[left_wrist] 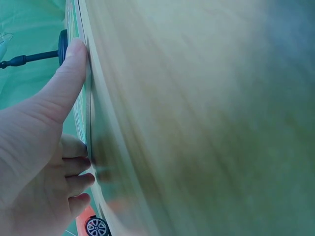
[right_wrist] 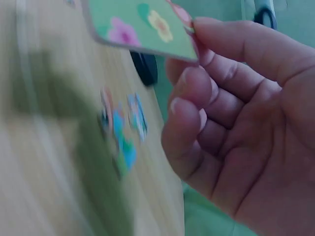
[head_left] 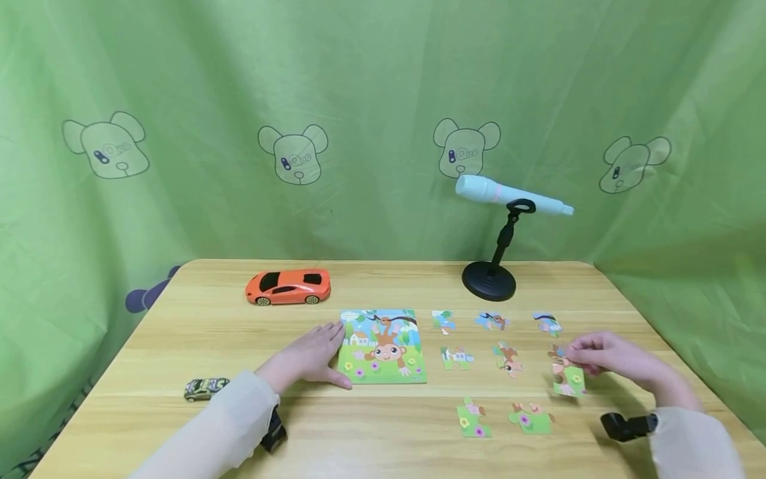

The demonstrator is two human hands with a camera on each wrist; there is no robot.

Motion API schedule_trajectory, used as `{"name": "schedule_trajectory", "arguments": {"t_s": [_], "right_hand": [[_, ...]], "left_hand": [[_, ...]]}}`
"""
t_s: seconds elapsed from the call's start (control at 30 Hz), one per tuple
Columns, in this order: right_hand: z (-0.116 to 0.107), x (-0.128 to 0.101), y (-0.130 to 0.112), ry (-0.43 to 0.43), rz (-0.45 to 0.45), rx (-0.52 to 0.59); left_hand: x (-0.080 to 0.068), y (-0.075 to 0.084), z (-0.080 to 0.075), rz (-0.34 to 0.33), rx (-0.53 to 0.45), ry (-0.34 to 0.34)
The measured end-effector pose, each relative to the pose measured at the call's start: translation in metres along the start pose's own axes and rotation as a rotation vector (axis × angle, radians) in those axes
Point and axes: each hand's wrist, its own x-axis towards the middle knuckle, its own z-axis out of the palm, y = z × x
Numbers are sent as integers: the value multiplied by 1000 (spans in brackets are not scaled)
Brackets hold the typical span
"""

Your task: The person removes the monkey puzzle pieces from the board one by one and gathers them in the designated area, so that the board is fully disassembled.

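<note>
My right hand (head_left: pixel 604 359) pinches a puzzle piece (head_left: pixel 567 379) by its top edge, lifting it off the table (head_left: pixel 383 432) near the loose pieces. My left hand (head_left: pixel 311 356) lies flat with fingers straight, steadying the puzzle board (head_left: pixel 383 346).

Right-wrist view: the loose pieces (right_wrist: pixel 120 130) beyond the held puzzle piece (right_wrist: pixel 147 27) smear into colour — nothing legible. Left-wrist view: the tabletop (left_wrist: pixel 206 118) is blurred, and the orange car (left_wrist: pixel 91 223) is cut by the bottom edge.
</note>
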Motion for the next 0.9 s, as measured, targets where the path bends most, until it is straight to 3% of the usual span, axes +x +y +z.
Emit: {"name": "schedule_trajectory", "arguments": {"t_s": [0.4, 0.9], "right_hand": [[-9, -22, 42, -128, 27, 93], [-3, -15, 45, -64, 27, -45]], "left_hand": [[-1, 0, -1, -3, -4, -4], [-1, -1, -2, -10, -57, -15]]}}
